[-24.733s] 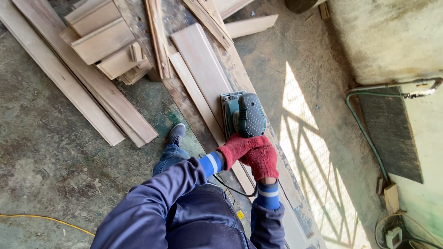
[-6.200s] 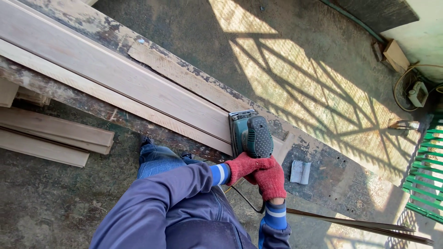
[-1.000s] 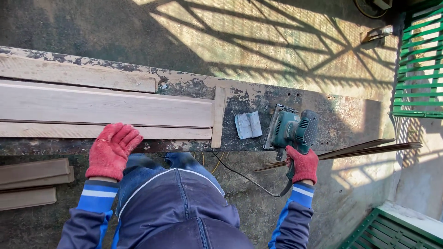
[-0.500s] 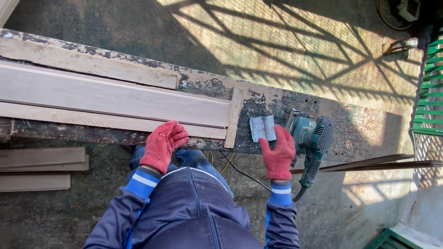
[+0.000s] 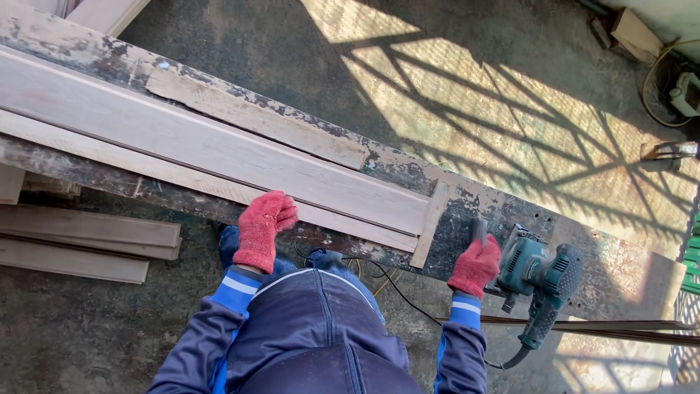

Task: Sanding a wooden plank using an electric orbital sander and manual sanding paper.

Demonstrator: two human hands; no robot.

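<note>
Red-gloved left hand point(image 5: 264, 228) now on plank point(image 5: 219, 149)

A long, paint-worn bench point(image 5: 510, 211) is running across the concrete floor point(image 5: 240, 44). Along its far edge a weathered strip of wood point(image 5: 255, 117) is lying flat. Below its near edge, to the left, a few boards point(image 5: 87, 244) are sitting stacked on the ground. Past its right end, thin metal rods point(image 5: 620, 328) are stretching toward a green grating point(image 5: 693, 266). Beyond the bench, sunlight is throwing a lattice shadow point(image 5: 510, 124), and a wooden block point(image 5: 636, 33), a yellow cable point(image 5: 649, 80) and a white box point(image 5: 685, 93) are resting by the wall.
</note>
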